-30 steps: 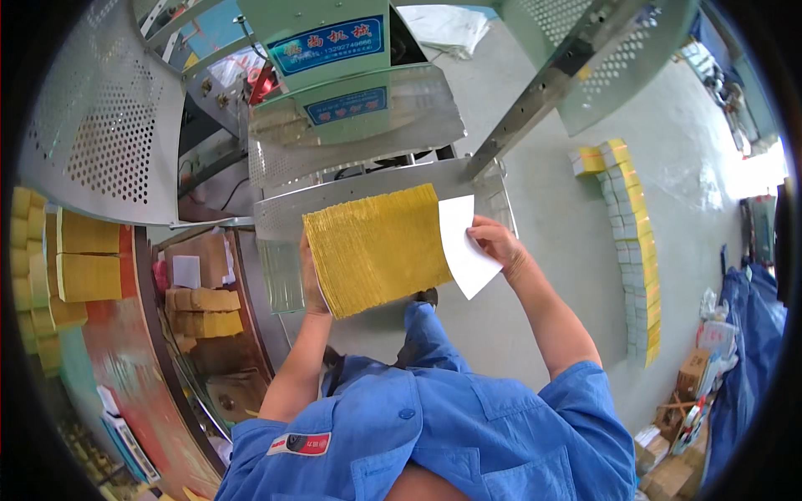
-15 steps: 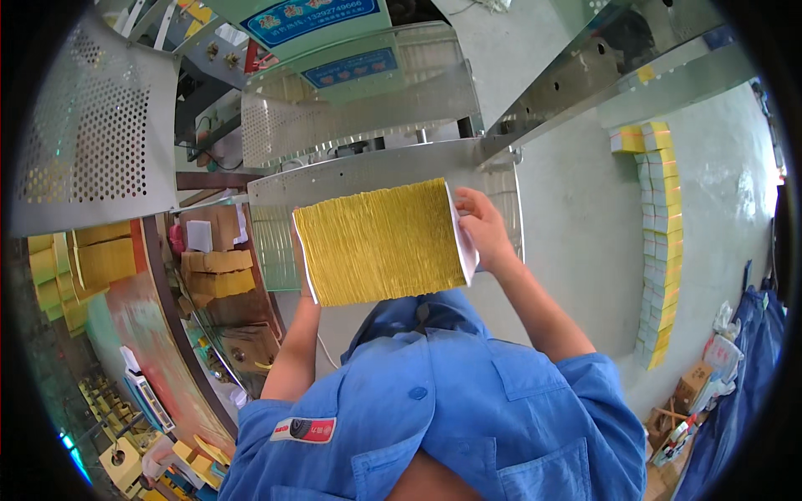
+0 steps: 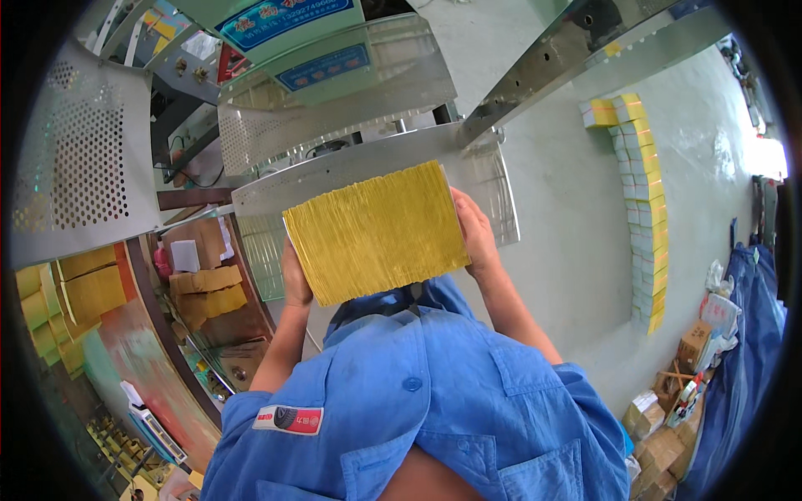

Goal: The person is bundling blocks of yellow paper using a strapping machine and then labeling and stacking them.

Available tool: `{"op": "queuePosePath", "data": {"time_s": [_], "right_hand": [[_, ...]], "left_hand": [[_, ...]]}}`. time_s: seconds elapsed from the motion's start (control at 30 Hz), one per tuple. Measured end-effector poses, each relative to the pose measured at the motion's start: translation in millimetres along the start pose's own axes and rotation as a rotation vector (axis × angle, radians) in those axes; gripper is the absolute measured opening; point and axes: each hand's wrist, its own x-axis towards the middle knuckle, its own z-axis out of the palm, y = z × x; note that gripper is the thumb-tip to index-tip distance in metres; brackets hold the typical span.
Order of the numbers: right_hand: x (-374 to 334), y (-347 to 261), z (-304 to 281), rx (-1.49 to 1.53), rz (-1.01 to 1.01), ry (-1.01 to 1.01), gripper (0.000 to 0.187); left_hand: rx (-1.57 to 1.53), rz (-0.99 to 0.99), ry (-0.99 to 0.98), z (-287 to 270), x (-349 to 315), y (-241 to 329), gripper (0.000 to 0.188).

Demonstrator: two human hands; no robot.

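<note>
Between my two hands is a thick stack of yellow paper sheets [image 3: 376,234], its many thin edges facing up and slightly ragged. My left hand [image 3: 295,275] presses against the stack's left end, with most of its fingers hidden behind the paper. At the right end my right hand [image 3: 476,230] clasps it, the fingers partly in view along the side. The stack is held over the near part of a metal machine table [image 3: 259,200], in front of my body, its right side a little higher in the picture. Whether it touches the table I cannot tell.
A clear guard panel [image 3: 334,100] stands behind the table, and a metal beam [image 3: 543,67] slants past at upper right. Perforated sheet metal [image 3: 92,159] is at left. Banded yellow-and-white bundles [image 3: 643,217] line the right floor. Wooden shelving [image 3: 154,334] holds more paper at left.
My right hand has shifted from loose fingers at the stack's white end sheet to lying flat along its side. The white end sheets barely show now, and the stack tilts more.
</note>
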Motion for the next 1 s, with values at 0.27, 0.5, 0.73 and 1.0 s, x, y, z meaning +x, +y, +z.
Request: {"op": "queuePosePath", "data": {"time_s": [0.27,0.5,0.73,1.0], "right_hand": [[7,-5,6,-0.121,0.012,-0.035,0.04],[9,-16,3,-0.179,0.094,-0.083,0.04],[14,-28,0,-0.229,0.268,-0.166,0.045],[29,-36,14,0.132,-0.062,-0.186,0.051]], "left_hand": [[-0.36,-0.265,-0.055,34,-11,56,0.072],[-0.32,-0.259,-0.015,38,-12,54,0.068],[-0.35,-0.445,0.066,54,-6,65,0.054],[-0.36,0.051,0.031,57,-8,61,0.048]]}}
